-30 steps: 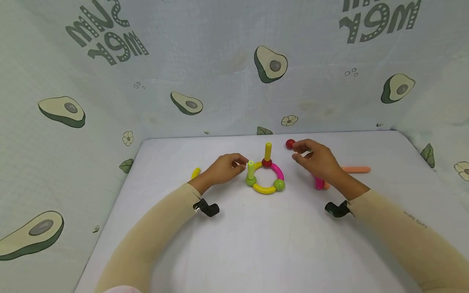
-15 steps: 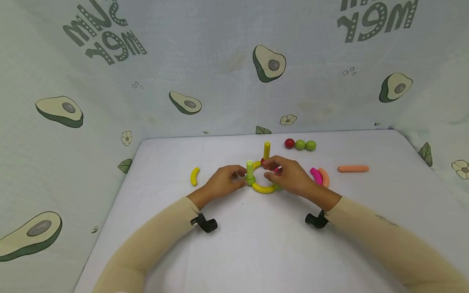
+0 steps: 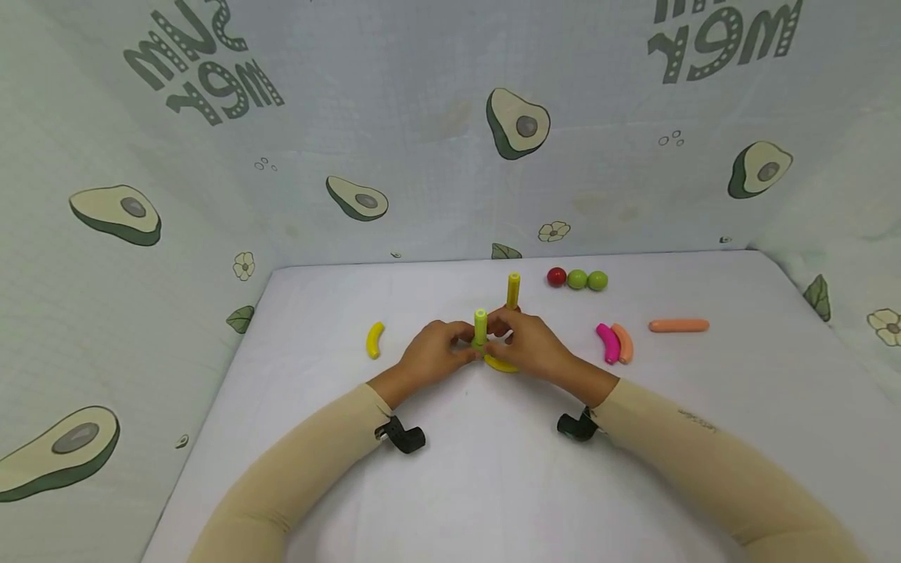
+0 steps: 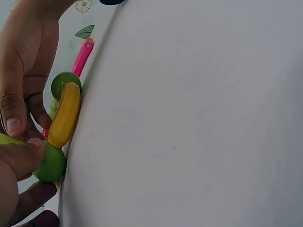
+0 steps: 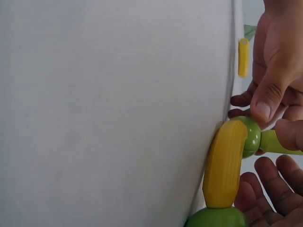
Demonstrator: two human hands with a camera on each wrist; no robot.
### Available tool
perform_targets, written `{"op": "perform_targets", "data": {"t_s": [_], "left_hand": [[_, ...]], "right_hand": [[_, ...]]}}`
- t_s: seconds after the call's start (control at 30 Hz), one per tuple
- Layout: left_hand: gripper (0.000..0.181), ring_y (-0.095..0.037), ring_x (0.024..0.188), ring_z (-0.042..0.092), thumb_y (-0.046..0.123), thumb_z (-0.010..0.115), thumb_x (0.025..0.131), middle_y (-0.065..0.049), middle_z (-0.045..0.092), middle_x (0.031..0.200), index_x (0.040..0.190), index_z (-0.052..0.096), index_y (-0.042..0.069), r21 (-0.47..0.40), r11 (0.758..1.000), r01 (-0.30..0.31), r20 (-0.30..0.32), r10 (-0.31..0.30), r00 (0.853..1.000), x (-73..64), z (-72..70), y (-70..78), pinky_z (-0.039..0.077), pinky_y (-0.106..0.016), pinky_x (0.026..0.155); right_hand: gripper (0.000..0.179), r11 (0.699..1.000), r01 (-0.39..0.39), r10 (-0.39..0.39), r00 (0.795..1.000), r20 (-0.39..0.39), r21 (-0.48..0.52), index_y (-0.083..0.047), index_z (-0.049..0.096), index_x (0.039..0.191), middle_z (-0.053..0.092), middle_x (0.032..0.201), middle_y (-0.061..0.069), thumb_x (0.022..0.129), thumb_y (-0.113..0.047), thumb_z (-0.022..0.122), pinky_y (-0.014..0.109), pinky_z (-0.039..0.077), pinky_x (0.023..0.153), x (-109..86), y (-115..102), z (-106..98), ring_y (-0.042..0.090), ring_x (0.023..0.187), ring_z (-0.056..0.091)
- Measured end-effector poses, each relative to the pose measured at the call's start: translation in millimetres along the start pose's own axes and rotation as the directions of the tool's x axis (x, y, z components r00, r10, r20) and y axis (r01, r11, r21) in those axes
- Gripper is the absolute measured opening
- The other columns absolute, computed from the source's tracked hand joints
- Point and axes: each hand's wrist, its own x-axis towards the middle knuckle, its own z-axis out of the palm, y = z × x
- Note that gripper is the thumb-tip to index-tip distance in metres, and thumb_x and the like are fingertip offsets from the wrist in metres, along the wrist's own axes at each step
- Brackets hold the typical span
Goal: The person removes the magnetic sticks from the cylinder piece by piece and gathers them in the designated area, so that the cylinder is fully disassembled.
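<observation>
A ring of curved toy sticks and balls lies on the white table, partly covered by the hands. My left hand (image 3: 432, 353) pinches the green ball (image 5: 250, 142) at the ring's left side, thumb on top. From that ball a light green stick (image 3: 481, 324) rises, and my right hand (image 3: 531, 348) pinches it low down. A yellow curved stick (image 4: 65, 116) links the held ball to another green ball (image 5: 218, 218). Behind the right hand, a yellow stick (image 3: 513, 290) stands upright. The pink curved part of the ring is hidden in the head view.
Left of the hands lies a loose yellow curved stick (image 3: 375, 340). To the right are pink (image 3: 608, 344) and orange (image 3: 625, 342) curved sticks and a straight orange stick (image 3: 679, 325). A red ball (image 3: 556, 276) and two green balls (image 3: 587, 280) line the back.
The right hand has come left from near the back balls, across the ring, to the light green stick. The left hand has lowered slightly and closed on the green ball.
</observation>
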Motion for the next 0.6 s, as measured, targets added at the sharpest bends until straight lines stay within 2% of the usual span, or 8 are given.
{"op": "perform_targets", "data": {"t_s": [0.33, 0.6], "left_hand": [[0.030, -0.019, 0.096, 0.064, 0.030, 0.076, 0.095, 0.000, 0.076, 0.107, 0.119, 0.075, 0.012, 0.053, 0.998, 0.022, -0.050, -0.019, 0.999, 3.1, 6.2, -1.1, 0.051, -0.034, 0.082], [0.029, -0.022, 0.097, 0.064, 0.028, 0.077, 0.094, -0.001, 0.076, 0.107, 0.118, 0.075, 0.011, 0.064, 0.997, 0.035, -0.045, -0.032, 0.998, 4.5, 5.9, 0.7, 0.052, -0.036, 0.084]], "right_hand": [[0.027, 0.999, 0.022, -0.023, 0.999, -0.029, -0.041, -0.004, 0.069, 0.110, 0.070, 0.096, 0.004, 0.088, -0.013, 0.082, 0.038, 0.057, 0.084, 3.7, -2.5, 7.0, 0.022, 0.093, 0.067], [0.024, 0.999, 0.011, -0.013, 1.000, -0.028, -0.051, -0.005, 0.069, 0.107, 0.070, 0.093, 0.003, 0.089, -0.015, 0.082, 0.039, 0.057, 0.082, 4.4, -4.1, 6.6, 0.022, 0.089, 0.068]]}}
